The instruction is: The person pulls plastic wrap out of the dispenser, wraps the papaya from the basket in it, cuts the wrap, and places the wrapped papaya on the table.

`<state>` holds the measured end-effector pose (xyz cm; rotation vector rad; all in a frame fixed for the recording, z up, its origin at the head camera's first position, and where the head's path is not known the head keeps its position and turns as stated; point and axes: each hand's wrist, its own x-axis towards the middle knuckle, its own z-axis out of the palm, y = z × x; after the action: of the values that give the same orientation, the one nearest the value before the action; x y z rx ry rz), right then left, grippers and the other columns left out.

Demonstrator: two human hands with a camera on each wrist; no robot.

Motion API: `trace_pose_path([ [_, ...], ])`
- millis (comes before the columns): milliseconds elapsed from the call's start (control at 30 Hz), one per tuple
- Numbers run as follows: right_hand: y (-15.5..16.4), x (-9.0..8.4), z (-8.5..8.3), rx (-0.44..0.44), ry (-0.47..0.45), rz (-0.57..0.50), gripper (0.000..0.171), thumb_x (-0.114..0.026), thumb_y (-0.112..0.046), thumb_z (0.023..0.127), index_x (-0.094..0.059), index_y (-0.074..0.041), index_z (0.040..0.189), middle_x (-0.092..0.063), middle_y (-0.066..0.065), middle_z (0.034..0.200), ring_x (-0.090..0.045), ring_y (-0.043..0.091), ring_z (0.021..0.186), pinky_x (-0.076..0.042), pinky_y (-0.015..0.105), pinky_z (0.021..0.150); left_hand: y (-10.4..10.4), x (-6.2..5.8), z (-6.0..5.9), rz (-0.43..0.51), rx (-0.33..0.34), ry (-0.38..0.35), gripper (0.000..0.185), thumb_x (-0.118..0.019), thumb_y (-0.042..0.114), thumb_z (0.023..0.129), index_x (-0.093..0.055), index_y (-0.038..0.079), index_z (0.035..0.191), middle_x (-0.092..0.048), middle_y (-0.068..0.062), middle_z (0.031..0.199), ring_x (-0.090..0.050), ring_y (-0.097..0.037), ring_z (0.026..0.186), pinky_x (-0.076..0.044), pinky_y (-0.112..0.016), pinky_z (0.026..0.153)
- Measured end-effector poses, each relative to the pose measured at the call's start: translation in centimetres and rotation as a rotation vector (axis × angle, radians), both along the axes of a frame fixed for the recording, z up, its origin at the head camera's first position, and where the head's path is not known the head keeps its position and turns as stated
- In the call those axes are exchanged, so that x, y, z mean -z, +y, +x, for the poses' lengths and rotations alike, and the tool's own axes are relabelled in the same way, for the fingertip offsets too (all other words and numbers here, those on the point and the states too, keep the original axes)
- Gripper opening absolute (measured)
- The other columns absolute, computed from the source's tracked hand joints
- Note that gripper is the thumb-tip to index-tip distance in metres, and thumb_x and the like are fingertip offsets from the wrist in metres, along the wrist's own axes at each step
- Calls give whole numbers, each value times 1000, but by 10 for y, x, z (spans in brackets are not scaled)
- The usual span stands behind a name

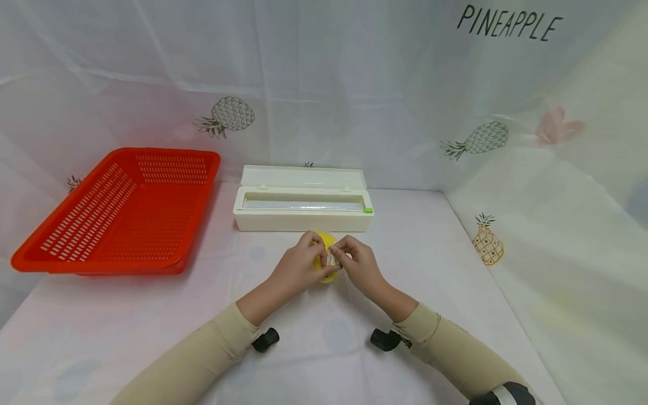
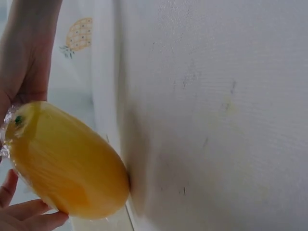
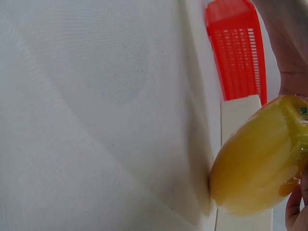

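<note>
A yellow, oval, mango-like fruit in clear plastic wrap is between my two hands on the table, in front of the white box. My left hand is at its left side, thumb and fingers pinching the bunched wrap on top. From the right, my right hand pinches the wrap with thumb and fingertips. In the left wrist view the film lies smooth over the fruit and gathers in wrinkles near a small green spot. Fingertips touch the fruit's side there. The right wrist view shows the fruit low over the cloth.
A white plastic-wrap dispenser box with its lid raised and a film roll inside stands behind the hands. A green slider sits at its right end. To the left is a red slotted basket. Pineapple-print cloth hangs behind and right.
</note>
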<state>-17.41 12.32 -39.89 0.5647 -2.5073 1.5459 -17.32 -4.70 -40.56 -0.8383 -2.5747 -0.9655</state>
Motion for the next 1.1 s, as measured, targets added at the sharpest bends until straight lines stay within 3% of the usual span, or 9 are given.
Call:
trace_pose_path([
  [200, -2, -15, 8, 19, -7, -38, 11, -60, 0, 95, -57, 3, 85, -59, 8, 75, -51, 16, 65, -44, 22, 57, -2, 1, -1, -14, 5, 31, 20, -69, 17, 92, -56, 11, 79, -50, -7, 106, -53, -16, 70, -47, -26, 57],
  [433, 1, 13, -14, 73, 10, -120, 16, -63, -3, 94, -57, 2, 80, -54, 10, 86, -50, 17, 88, -49, 33, 88, 0, 1, -4, -20, -49, -73, 18, -55, 17, 100, -54, 8, 84, -56, -15, 128, -60, -29, 107, -53, -38, 77],
  [533, -1, 16, -17, 97, 21, -137, 20, -65, -6, 94, -57, 0, 77, -52, 8, 88, -49, 18, 89, -50, 31, 85, 1, -1, -5, -27, -73, -127, 17, -52, 16, 101, -60, 2, 98, -54, -18, 135, -60, -29, 106, -52, -40, 78],
  [667, -5, 16, -20, 138, 35, -104, 23, -67, -7, 92, -56, -3, 72, -49, 6, 90, -48, 20, 88, -48, 29, 79, 4, -3, -5, -41, -118, -167, 34, -50, 16, 101, -57, -7, 125, -60, -18, 128, -62, -27, 96, -51, -38, 78],
  [700, -6, 16, -20, 144, 38, -91, 23, -67, -6, 91, -56, -4, 71, -49, 6, 90, -48, 21, 87, -48, 30, 78, 4, -3, -6, -39, -128, -172, 32, -50, 16, 100, -59, -6, 122, -62, -17, 124, -62, -25, 94, -51, -36, 78],
  [800, -8, 15, -20, 133, 44, -68, 23, -68, -2, 87, -55, -4, 68, -48, 7, 90, -50, 21, 87, -51, 35, 80, 5, -2, -6, -18, -146, -171, 16, -52, 11, 95, -63, 1, 89, -64, -15, 120, -62, -26, 100, -49, -32, 74],
  [900, -8, 15, -19, 98, 38, -55, 25, -70, 0, 84, -54, -4, 66, -47, 8, 89, -51, 21, 89, -53, 38, 83, 3, -2, -7, -1, -128, -167, 26, -55, 7, 88, -47, 10, 64, -64, -13, 118, -59, -28, 106, -44, -31, 72],
  [1100, 0, 17, -17, 55, -53, 5, 26, -72, -3, 84, -54, -7, 66, -49, 4, 88, -52, 19, 88, -50, 33, 78, -6, 2, -10, -73, -34, -160, 29, -66, 14, 87, -50, 13, 63, -60, -10, 119, -52, -30, 108, -43, -38, 90],
])
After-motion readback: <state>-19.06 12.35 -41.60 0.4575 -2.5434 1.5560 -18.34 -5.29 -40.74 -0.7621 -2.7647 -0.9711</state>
